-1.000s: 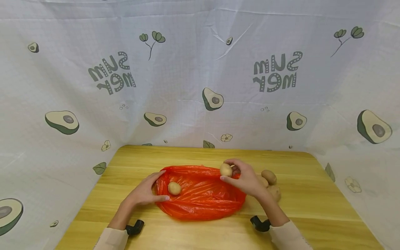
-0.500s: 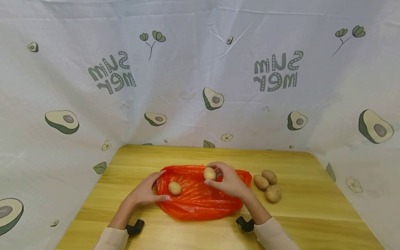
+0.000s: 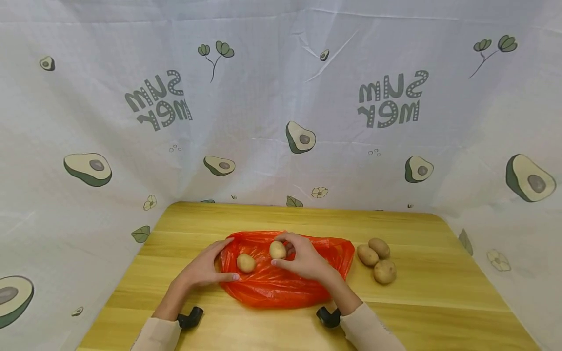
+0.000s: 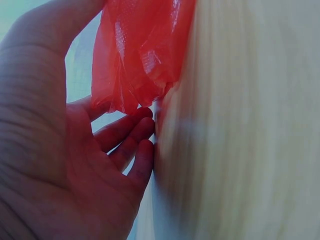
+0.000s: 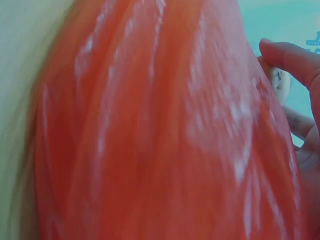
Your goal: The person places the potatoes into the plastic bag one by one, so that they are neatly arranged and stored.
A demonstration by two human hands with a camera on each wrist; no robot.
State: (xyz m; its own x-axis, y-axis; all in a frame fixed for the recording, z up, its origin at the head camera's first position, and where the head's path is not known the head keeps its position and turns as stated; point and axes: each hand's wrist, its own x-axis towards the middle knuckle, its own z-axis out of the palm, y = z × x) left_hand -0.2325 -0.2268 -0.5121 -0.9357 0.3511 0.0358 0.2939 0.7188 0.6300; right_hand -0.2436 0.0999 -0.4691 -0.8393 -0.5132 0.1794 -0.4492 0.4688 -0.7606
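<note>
A red plastic bag lies with its mouth spread upward, one potato resting inside near its left end. My left hand holds that end, thumb over the near rim and forefinger at the far rim. In the left wrist view its other fingers curl beneath the red plastic. Over the bag's middle, my right hand pinches a second potato between thumb and fingers. From the right wrist, the bag's side fills most of the view and partly covers the held potato.
Three potatoes sit in a cluster on the wooden table, right of the bag. A white curtain printed with avocados hangs behind the table and at both sides.
My right hand has carried its potato leftward from the bag's right end to the middle, uncovering the potato cluster. The left hand stays at the bag's left end.
</note>
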